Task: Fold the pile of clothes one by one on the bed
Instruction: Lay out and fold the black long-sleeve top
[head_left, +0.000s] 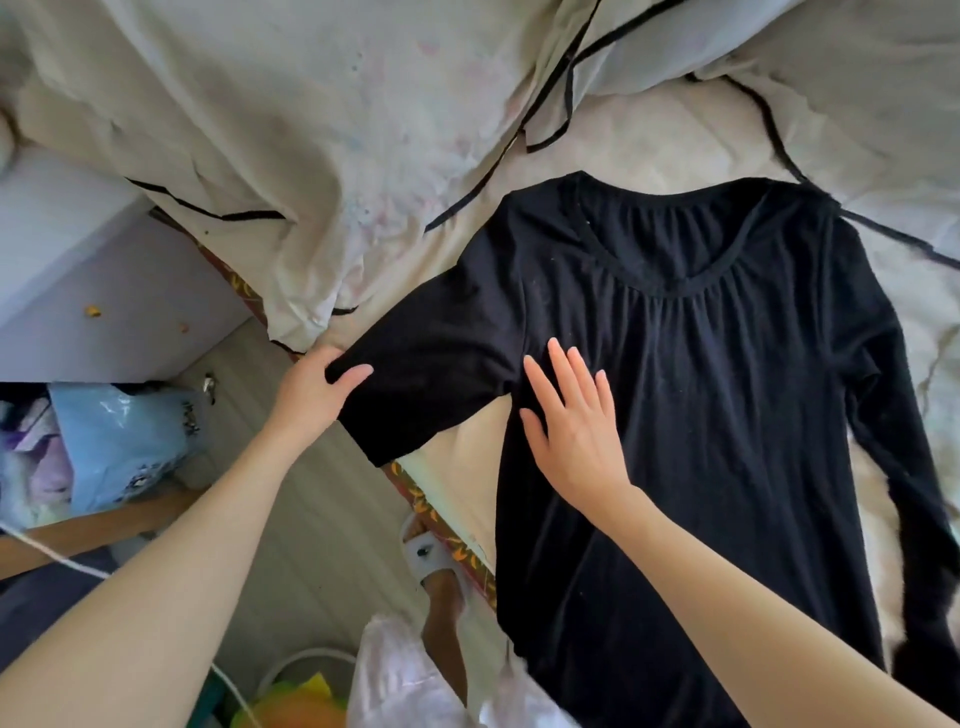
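A black long-sleeved top (727, 395) lies spread flat on the bed (649, 150), neckline pointing away from me. My left hand (311, 387) grips the cuff end of its left sleeve at the bed's edge, thumb on top of the cloth. My right hand (571, 421) lies flat with straight, spread fingers on the top's side, just beside the armpit. The other sleeve runs down the right side of the garment.
A crumpled cream duvet with black piping (291, 130) is bunched at the far left of the bed. A white cabinet (78, 270) stands left, and a light blue plastic bag (124, 441) sits on the floor. My sandalled foot (431, 561) is by the bed's edge.
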